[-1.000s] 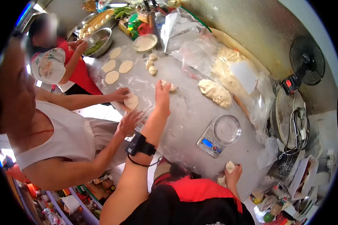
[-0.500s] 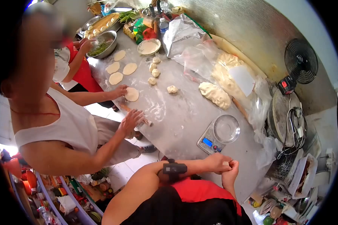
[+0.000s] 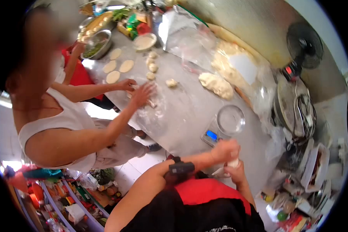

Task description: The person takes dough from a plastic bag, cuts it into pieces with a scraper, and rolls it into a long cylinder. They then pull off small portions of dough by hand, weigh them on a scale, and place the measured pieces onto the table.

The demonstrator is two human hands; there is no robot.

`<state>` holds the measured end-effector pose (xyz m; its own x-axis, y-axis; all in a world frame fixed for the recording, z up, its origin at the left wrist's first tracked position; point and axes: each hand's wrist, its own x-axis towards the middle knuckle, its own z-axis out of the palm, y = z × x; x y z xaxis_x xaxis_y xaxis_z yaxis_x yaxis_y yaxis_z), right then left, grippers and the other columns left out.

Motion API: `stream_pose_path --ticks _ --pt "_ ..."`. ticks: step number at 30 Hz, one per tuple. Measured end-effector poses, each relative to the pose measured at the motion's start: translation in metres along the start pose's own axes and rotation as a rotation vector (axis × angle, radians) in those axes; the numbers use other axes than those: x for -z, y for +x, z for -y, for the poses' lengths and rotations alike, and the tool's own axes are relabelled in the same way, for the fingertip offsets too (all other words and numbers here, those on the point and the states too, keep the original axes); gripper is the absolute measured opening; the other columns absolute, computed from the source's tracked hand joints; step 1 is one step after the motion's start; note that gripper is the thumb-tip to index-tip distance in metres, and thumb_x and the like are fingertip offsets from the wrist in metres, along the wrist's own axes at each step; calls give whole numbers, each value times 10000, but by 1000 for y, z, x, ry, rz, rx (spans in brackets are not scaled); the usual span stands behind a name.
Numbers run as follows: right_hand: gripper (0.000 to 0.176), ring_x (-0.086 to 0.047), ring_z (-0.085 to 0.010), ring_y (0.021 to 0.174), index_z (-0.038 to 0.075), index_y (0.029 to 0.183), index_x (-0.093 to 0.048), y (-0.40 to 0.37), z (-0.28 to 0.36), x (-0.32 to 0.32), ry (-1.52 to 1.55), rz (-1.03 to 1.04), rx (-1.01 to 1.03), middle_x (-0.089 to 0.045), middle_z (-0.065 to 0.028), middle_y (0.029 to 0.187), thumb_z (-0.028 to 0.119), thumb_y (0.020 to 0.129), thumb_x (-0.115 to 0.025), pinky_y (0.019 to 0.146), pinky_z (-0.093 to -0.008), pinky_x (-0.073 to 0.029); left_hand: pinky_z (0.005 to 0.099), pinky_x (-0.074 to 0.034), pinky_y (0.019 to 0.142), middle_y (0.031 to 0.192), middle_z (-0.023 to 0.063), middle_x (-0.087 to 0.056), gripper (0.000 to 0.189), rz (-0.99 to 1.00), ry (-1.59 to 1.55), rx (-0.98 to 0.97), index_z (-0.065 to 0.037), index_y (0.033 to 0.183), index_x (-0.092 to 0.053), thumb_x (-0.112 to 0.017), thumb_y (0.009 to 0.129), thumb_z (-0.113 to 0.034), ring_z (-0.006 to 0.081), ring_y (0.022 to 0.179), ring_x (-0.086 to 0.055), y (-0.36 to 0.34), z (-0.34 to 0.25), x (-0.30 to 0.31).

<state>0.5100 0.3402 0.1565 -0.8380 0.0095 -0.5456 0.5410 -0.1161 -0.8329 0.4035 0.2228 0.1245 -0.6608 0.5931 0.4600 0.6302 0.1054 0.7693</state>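
Note:
Blurred by motion, my left hand (image 3: 225, 150) is closed in front of the scale. Just below it, my right hand (image 3: 236, 172) has its fingers closed on a pale piece of dough (image 3: 233, 162). The dough spans the short gap between the two hands. Left of my right hand shows a pale flat shape (image 3: 219, 172) that I cannot make out. Just beyond my left hand is a digital scale (image 3: 210, 136) with a round clear dish (image 3: 231, 120) on it. A long lump of dough (image 3: 216, 86) lies farther back.
At left, a co-worker's hands (image 3: 143, 94) work on the floured table (image 3: 174, 127). Flat dough rounds (image 3: 126, 66), dough balls (image 3: 153, 67) and a flour bowl (image 3: 145, 41) lie beyond. Another person is by a metal bowl (image 3: 100, 48). A fan (image 3: 304, 44) stands at right.
My left hand has risen away from my right, and more dough shows between them. The co-worker's hands have come closer together over the table. The whole view has shifted slightly.

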Motion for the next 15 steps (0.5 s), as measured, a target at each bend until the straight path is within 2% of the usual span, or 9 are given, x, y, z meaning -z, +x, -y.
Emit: stream_pose_path --ticks 2,3,4,6,8,11,12,14,15 --pt "149 -562 -83 636 44 804 -620 -21 21 3 -50 62 4 -590 2 694 95 678 -682 553 -263 -455 399 -487 618 729 117 -518 73 12 163 106 -97 771 -563 -594 755 -161 325 707 -559 12 40 -14" --pt "153 -557 -78 636 46 811 -621 -24 33 10 -84 93 17 -583 8 694 95 678 -680 547 -260 -452 421 -488 659 786 141 -561 119 67 218 475 -64 812 -571 -569 799 -183 356 761 -568 37 38 0" --pt "157 -548 -71 639 47 821 -616 -23 35 19 -86 14 104 -576 11 691 91 681 -673 552 -250 -447 429 -480 720 925 152 -588 185 -230 69 381 -60 902 -595 -556 856 -235 358 838 -583 46 40 15" --pt "175 -561 -94 647 47 846 -613 -15 36 29 -161 -162 160 -585 0 694 97 685 -663 568 -262 -452 394 -452 827 1044 182 -595 336 -296 -20 425 -31 1008 -607 -471 929 -328 349 952 -581 63 64 20" --pt "204 -603 -152 654 47 876 -618 -10 39 30 -316 -334 72 -616 -31 704 116 688 -659 589 -306 -474 372 -416 883 1087 181 -605 444 -110 -446 639 -2 1067 -597 -415 952 -390 300 1007 -572 74 76 27" --pt "289 -638 -304 666 48 938 -620 1 8 31 -907 -385 160 -653 -102 726 174 682 -668 643 -404 -497 358 -429 836 1007 123 -628 458 -303 -495 768 11 1033 -599 -399 960 -394 242 946 -573 61 88 25" --pt "451 -617 -402 829 56 1070 -588 5 2 32 -880 -309 -38 -657 -182 905 262 681 -686 764 -457 -484 359 -420 853 1030 119 -624 471 -304 -526 869 9 1051 -597 -397 959 -407 234 959 -569 55 86 32" --pt "545 -574 -377 974 80 1154 -547 18 -44 33 -894 -346 129 -613 -185 1045 283 673 -702 854 -443 -450 362 -402 889 1076 110 -615 500 -320 -597 1073 4 1087 -595 -393 956 -433 218 986 -562 39 71 43" --pt "593 -553 -364 1046 92 1196 -527 20 -61 35 -904 -362 214 -591 -186 1115 294 669 -709 899 -436 -433 355 -407 867 1065 105 -618 494 -287 -586 1074 -3 1085 -595 -391 957 -434 207 968 -566 21 76 41"
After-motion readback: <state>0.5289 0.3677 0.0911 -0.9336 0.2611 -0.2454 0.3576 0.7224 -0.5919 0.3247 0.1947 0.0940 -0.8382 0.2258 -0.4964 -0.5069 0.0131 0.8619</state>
